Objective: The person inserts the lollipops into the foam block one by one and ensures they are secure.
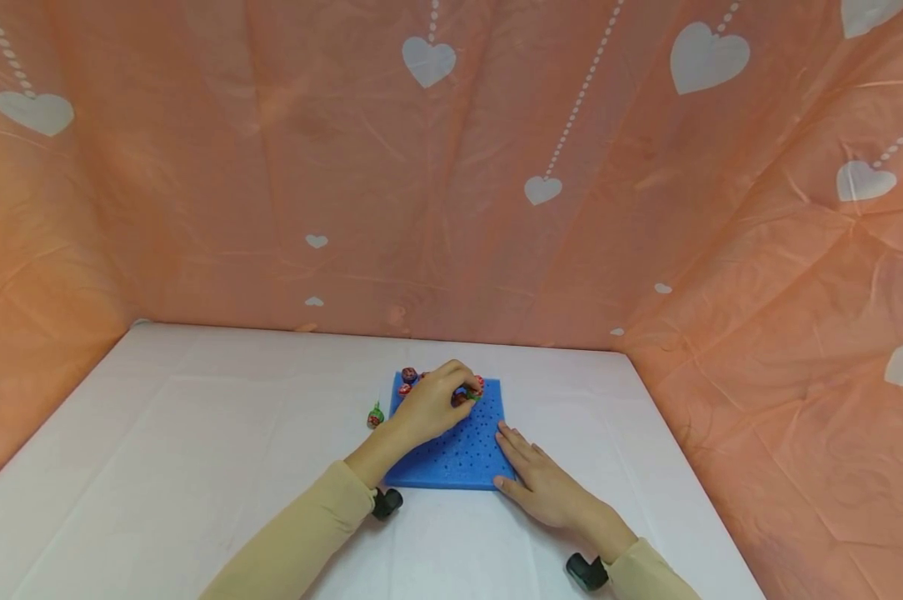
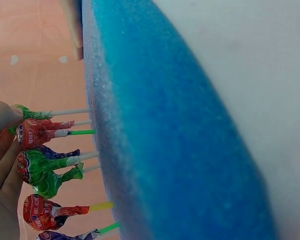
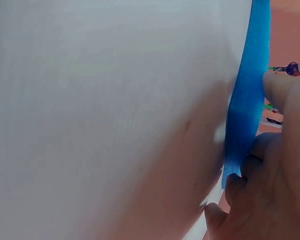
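Observation:
My left hand [image 1: 427, 407] reaches over the far part of a blue foam board [image 1: 451, 467] dotted with small holes. In the left wrist view, its thumb and fingers pinch the wrapped head of a green lollipop [image 2: 23, 114], whose white stick meets the board. Beside it, several other lollipops stand in the board, among them a red one [image 2: 34, 133], a green one [image 2: 35, 166] and a red one on a yellow stick [image 2: 37, 212]. My right hand [image 1: 551, 493] lies with extended fingers along the board's right edge.
One green-and-red lollipop [image 1: 375, 416] lies on the white table [image 1: 219, 433], just left of the board. An orange curtain [image 1: 391, 183] with white hearts closes off the back and sides. Each wrist carries a small black camera [image 1: 387, 503].

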Demonstrator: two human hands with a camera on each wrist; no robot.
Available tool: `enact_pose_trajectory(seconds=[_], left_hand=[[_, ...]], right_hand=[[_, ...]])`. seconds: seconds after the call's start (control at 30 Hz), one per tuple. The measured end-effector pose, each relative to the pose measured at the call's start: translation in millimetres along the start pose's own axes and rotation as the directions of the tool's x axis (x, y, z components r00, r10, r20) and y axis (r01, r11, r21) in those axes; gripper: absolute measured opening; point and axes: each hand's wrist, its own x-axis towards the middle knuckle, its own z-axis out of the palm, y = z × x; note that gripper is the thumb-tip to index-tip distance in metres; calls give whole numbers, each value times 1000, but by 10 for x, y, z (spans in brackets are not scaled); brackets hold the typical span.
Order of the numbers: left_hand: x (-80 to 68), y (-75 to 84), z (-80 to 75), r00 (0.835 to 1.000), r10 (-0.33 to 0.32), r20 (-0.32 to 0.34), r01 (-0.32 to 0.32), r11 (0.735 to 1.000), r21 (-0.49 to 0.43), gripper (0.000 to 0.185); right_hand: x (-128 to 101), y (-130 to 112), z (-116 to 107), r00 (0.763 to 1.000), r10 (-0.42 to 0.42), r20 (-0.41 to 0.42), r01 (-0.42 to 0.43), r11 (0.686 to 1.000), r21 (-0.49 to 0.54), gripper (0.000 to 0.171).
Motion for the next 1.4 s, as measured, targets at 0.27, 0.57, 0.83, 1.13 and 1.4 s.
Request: enact_pose_trajectory(seconds=[0.27, 0.57, 0.83, 1.13, 1.4], left_hand=[[2, 29, -17, 995, -50, 86, 45, 997, 61, 19], [33, 54, -27, 989, -73, 126, 58, 991, 121, 19], [17, 67, -51, 988, -63, 138, 47, 992, 118, 19], [-85, 18, -201, 999, 27, 45, -32, 993, 115, 25], [-221, -147, -582, 997, 20, -73, -10, 991, 135, 20]], right_hand=[[-3, -12, -5, 1000, 2, -3, -2, 1000, 5, 75], [-8, -35, -18, 1000, 18, 2, -18, 1000, 3, 75], [-4, -26, -6, 1000, 18, 5, -18, 1000, -2, 75], [-13, -25, -2, 1000, -1, -6, 1, 1000, -3, 74], [-7, -14, -5, 1000, 11, 0, -11, 1000, -10, 75]])
